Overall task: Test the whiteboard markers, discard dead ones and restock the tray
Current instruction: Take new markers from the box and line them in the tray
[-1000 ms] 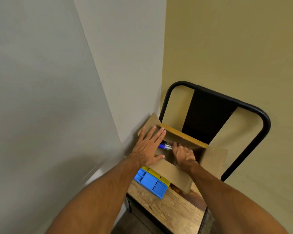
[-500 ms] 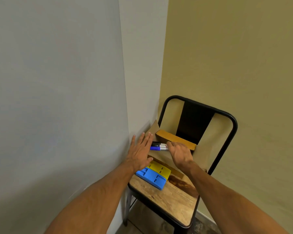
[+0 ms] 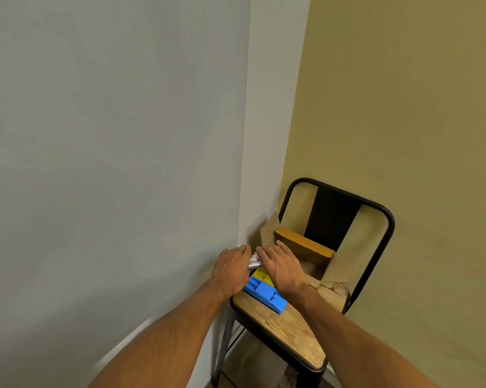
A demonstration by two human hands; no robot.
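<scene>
A person's two bare forearms reach from the bottom of the view to a wooden-seated metal chair (image 3: 286,329) standing in a room corner, at about five o'clock from centre. The left hand (image 3: 232,271) and right hand (image 3: 282,266) meet side by side over the seat's left edge, backs up. Between them shows a short stretch of whiteboard markers (image 3: 254,262), pale barrels with a blue tip, seemingly a small bundle. Both hands appear to be grasping it, though the fingers curl out of sight beneath, so which hand carries the weight cannot be told. Directly under the hands, at their six o'clock, lies a blue and yellow slotted marker tray (image 3: 265,294), likely where the markers are headed. At the hands' two o'clock sits an open cardboard box (image 3: 303,243), flaps spread against the chair back, probably the supply. A whiteboard (image 3: 110,163) fills the left.
</scene>
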